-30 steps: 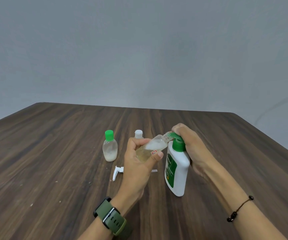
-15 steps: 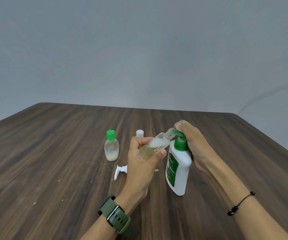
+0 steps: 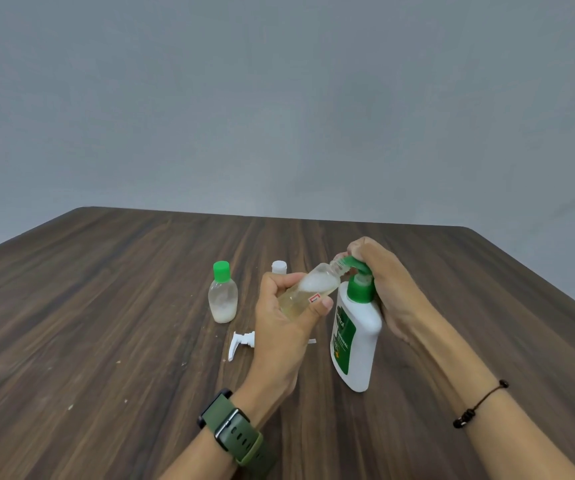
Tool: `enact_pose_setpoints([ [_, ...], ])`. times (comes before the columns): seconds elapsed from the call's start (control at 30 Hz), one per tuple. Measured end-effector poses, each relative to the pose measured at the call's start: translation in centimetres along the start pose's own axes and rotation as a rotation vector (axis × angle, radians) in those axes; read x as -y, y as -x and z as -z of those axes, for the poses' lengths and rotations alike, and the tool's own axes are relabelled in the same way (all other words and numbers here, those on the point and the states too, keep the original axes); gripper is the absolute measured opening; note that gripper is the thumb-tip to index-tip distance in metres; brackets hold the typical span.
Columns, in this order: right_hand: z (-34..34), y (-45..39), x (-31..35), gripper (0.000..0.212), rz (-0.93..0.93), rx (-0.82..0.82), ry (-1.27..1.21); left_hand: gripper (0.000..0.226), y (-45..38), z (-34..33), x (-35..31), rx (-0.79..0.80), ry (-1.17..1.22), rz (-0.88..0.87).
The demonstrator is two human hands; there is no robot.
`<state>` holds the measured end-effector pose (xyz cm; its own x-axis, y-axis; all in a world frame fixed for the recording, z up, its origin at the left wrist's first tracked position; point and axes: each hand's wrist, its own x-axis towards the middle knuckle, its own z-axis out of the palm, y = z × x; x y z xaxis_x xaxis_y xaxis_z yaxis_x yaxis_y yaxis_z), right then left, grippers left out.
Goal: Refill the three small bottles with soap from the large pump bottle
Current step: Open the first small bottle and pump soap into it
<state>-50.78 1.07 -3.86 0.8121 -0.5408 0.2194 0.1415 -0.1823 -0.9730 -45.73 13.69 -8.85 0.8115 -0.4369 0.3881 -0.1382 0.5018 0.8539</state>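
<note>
white sprayer head (image 3: 241, 342) behind left hand (image 3: 284, 327)

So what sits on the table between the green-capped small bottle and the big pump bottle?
In the head view, the left hand holds a tilted clear bottle there; behind it stands a white-capped bottle, and a white sprayer head lies nearer the camera.

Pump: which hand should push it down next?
Right. The right hand already rests on the pump, while the left hand holds the small bottle tilted with its mouth at the spout.
</note>
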Motion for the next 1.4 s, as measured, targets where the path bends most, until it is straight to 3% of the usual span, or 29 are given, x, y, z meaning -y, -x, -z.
enact_pose_setpoints([
  [0.47, 0.0, -0.1, -0.1, 0.016, -0.013, 0.012, -0.04, 0.046, -0.1, 0.0, 0.9, 0.026, 0.14, 0.038],
  [1.4, 0.3, -0.5, 0.0, 0.02, 0.017, 0.04, -0.044, 0.031, -0.3, 0.3, 0.3, 0.077, -0.026, 0.017],
])
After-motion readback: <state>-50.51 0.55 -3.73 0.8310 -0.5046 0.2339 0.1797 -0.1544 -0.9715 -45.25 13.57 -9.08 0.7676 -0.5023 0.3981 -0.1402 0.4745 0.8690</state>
